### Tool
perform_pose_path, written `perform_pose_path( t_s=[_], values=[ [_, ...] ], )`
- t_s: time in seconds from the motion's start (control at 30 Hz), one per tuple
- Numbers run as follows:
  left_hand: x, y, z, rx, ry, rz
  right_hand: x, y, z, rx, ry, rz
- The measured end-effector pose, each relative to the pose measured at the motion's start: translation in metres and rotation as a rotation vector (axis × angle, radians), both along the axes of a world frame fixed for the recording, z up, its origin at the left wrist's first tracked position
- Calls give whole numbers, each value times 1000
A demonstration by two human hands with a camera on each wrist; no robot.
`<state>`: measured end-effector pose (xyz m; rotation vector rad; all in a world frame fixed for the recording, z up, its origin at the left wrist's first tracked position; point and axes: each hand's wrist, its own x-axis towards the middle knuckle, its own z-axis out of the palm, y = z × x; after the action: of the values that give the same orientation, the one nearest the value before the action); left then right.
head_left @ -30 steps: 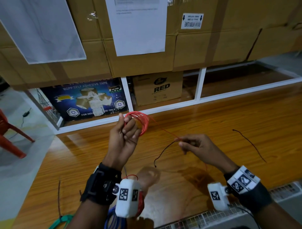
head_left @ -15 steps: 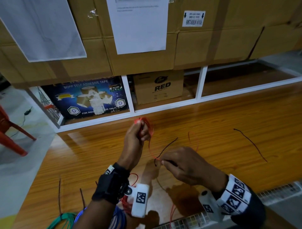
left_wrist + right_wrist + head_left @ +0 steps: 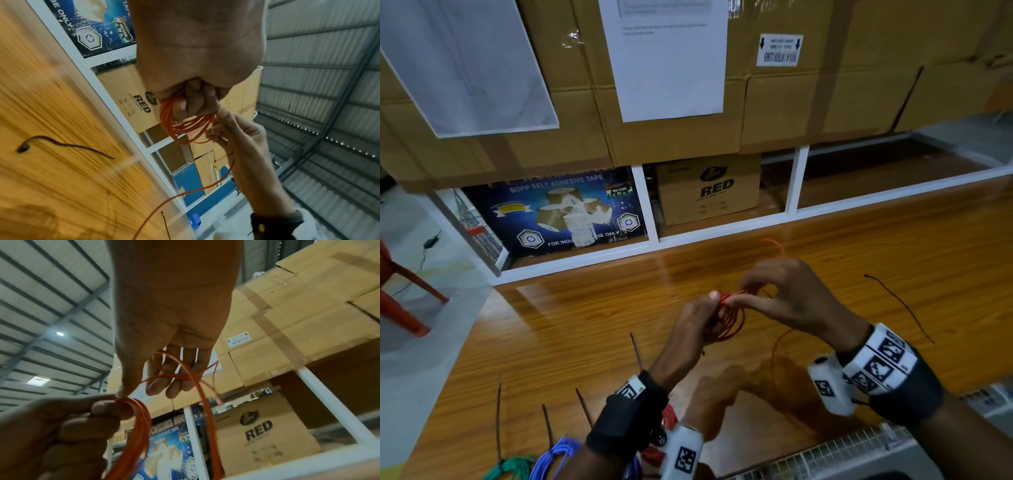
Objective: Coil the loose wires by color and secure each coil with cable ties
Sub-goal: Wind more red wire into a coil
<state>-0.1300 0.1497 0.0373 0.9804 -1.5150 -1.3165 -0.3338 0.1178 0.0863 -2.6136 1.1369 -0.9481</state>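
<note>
My left hand [image 3: 717, 310] grips a coil of red wire [image 3: 734, 320] above the wooden table [image 3: 571, 325], fingers curled round its loops [image 3: 185, 128]. My right hand [image 3: 744, 291] meets it from the right. Its thumb presses on the top of the coil [image 3: 139, 421], and the loose red strand [image 3: 197, 381] loops across its curled fingers. The strand's tail [image 3: 774, 349] hangs down toward the table. A black cable tie [image 3: 900, 305] lies loose on the table to the right.
A green coil [image 3: 512, 467] and a blue coil [image 3: 554, 455] with black ties sticking up lie at the front left. Another red coil [image 3: 669, 414] sits under my left wrist. A white wire tray [image 3: 859, 452] lines the front edge. Shelves with cardboard boxes [image 3: 709, 188] stand behind.
My right hand has come up from the table to the coil and now pinches it. The left hand has lowered the coil slightly. The black tie seen near the right hand no longer shows.
</note>
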Motion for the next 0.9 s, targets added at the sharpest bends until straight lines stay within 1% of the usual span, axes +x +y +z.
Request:
perform_pose_path(
  t_s=[0.1,0.17,0.23,0.33,0.43,0.5,0.57,0.6,0.63,0.7,0.73,0.77,0.8,0.83,0.9],
  values=[
    [4,-3,2,61,79,-3,-14,-1,-10,187,-112,2],
    [9,-8,3,97,151,19,-25,2,-17,284,-181,-47],
    [17,-13,3,126,194,26,-31,6,-21,388,-315,-69],
    [24,-16,8,121,193,-27,-35,14,-20,539,-561,-44],
    [26,-16,15,95,182,-56,-43,19,-19,584,-715,-95],
    [27,-16,19,86,224,-55,-44,22,-22,600,-745,-144],
    [28,-17,24,97,288,-36,-45,24,-30,683,-792,-194],
    [29,-18,26,113,334,-19,-47,23,-36,774,-875,-202],
    [30,-20,29,137,388,4,-51,22,-42,918,-1004,-191],
    [33,-24,32,183,501,55,-61,22,-56,1305,-1344,-82],
    [34,-25,33,196,540,75,-63,23,-62,1449,-1538,-1],
    [34,-26,33,201,557,92,-64,27,-66,1523,-1700,80],
    [33,-25,32,197,548,108,-62,31,-69,1532,-1830,155],
    [32,-24,32,184,513,121,-58,35,-71,1512,-1901,185],
    [26,-19,30,152,417,120,-44,43,-69,1464,-1938,128]
  ],
)
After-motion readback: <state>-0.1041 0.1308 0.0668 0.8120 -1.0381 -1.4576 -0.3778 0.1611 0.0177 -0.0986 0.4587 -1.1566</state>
